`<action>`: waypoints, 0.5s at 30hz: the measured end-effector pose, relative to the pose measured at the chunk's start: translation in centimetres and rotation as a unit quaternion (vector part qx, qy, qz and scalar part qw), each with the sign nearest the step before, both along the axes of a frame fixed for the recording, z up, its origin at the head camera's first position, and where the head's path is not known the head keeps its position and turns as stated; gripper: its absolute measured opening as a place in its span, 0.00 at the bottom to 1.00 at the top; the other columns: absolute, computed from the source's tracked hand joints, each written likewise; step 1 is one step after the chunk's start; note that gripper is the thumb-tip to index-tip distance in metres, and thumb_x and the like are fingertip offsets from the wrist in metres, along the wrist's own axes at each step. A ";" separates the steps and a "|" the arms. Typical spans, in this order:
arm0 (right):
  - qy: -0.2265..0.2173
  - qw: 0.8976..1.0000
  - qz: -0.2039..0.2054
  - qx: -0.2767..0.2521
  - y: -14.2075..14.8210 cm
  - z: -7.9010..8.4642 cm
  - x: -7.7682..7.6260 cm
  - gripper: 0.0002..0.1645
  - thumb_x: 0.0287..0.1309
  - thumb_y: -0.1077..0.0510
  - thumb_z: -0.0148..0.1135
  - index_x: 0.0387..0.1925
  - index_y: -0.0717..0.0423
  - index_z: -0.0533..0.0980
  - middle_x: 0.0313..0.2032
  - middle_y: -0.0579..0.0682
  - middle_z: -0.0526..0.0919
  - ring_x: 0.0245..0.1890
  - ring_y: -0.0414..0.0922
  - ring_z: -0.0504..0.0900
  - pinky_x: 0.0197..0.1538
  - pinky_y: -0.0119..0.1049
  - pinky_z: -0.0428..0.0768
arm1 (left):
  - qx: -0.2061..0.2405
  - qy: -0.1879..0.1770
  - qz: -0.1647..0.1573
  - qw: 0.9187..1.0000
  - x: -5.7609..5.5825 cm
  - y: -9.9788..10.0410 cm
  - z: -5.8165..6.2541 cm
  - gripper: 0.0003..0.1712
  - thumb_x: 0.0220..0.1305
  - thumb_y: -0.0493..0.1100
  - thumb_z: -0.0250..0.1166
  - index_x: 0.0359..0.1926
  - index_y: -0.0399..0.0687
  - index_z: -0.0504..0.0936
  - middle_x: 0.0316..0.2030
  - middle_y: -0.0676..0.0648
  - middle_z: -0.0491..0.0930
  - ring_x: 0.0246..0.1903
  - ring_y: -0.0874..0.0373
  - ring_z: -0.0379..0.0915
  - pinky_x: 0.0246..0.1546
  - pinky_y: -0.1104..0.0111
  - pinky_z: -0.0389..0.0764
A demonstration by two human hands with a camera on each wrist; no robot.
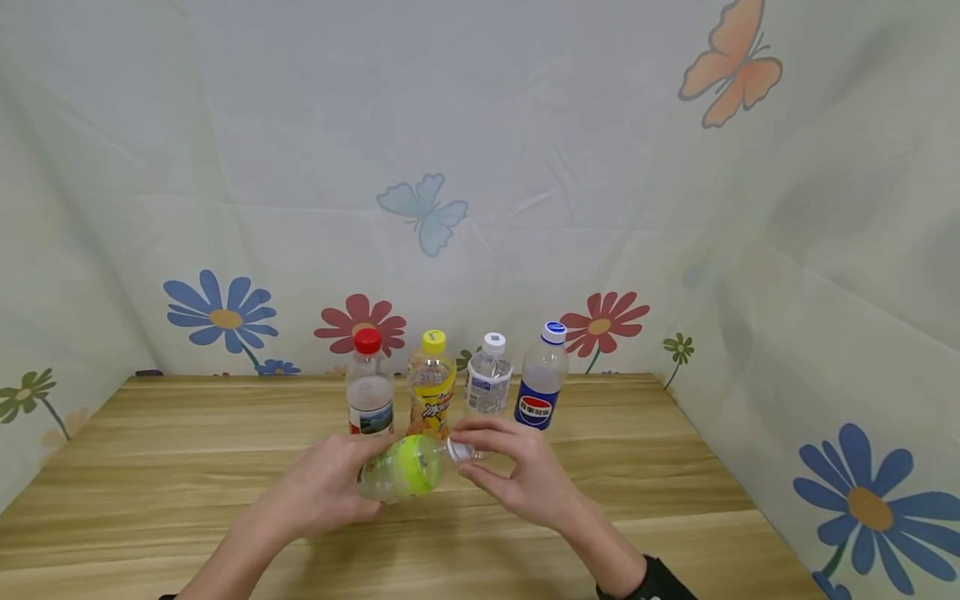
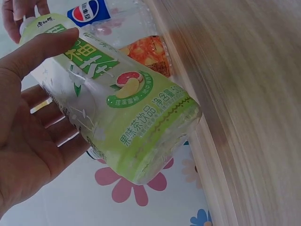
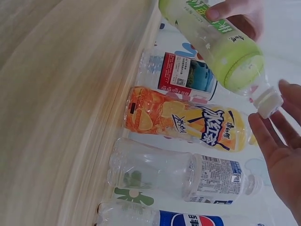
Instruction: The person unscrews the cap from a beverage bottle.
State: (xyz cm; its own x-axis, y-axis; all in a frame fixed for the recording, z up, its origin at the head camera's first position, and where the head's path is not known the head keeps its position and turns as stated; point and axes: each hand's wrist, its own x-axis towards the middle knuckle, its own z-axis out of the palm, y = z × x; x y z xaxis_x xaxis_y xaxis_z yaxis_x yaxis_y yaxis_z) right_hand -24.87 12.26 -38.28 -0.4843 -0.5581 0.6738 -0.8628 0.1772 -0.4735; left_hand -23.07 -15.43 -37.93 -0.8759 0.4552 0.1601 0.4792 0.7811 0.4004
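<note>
A drink bottle with a yellow-green label (image 1: 415, 465) is held tilted on its side above the table, its neck pointing right. My left hand (image 1: 326, 485) grips its body, the thumb lying across the printed label in the left wrist view. My right hand (image 1: 528, 467) is at the neck end, with thumb and fingers pinching the white cap (image 3: 269, 104). The cap is on the bottle's neck. The label (image 2: 113, 89) shows a cut grapefruit picture, and the clear base is toward the left wrist camera.
Behind the hands, bottles stand in a row on the wooden table (image 1: 187, 467): one red-capped (image 1: 370, 387), one yellow-capped (image 1: 432, 383), a clear white-capped one (image 1: 490, 379) and a blue-labelled Pepsi bottle (image 1: 542, 379). A flower-printed curtain (image 1: 300, 125) hangs behind and at the sides.
</note>
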 end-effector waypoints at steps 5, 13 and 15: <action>-0.081 0.995 -0.034 -0.052 -0.2 -0.1 0.2 0.14 0.61 0.65 0.66 0.49 0.57 0.81 0.50 0.46 0.81 0.46 0.45 0.83 0.40 0.36 0.82 | 0.001 -0.007 0.007 1.000 0.1 0.1 0.1 0.43 0.42 0.45 0.81 0.62 0.48 0.77 0.54 0.53 0.77 0.44 0.61 0.74 0.49 0.62 0.77; -0.127 0.985 -0.109 -0.039 -0.2 0.1 0.4 0.10 0.60 0.54 0.69 0.44 0.49 0.83 0.38 0.38 0.83 0.34 0.42 0.84 0.31 0.35 0.82 | -0.018 0.007 0.009 1.000 0.5 0.7 0.4 0.43 0.42 0.42 0.81 0.63 0.47 0.77 0.57 0.51 0.76 0.49 0.57 0.76 0.50 0.60 0.76; -0.140 0.983 -0.116 -0.021 -0.3 0.2 0.5 0.10 0.60 0.52 0.68 0.43 0.49 0.83 0.37 0.37 0.83 0.33 0.41 0.84 0.32 0.34 0.82 | -0.027 0.017 0.011 0.999 0.6 0.9 0.4 0.43 0.42 0.42 0.81 0.63 0.47 0.77 0.57 0.50 0.76 0.50 0.56 0.76 0.50 0.60 0.77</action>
State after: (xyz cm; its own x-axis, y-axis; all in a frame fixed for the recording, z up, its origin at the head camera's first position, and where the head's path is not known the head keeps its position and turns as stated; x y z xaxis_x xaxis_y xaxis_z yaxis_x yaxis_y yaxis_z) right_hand -24.35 11.96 -38.07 -0.7655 -0.3849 0.5156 -0.6357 0.3289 -0.6983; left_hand -22.43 -14.54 -37.51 -0.8805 0.4443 0.1650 0.4737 0.8121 0.3408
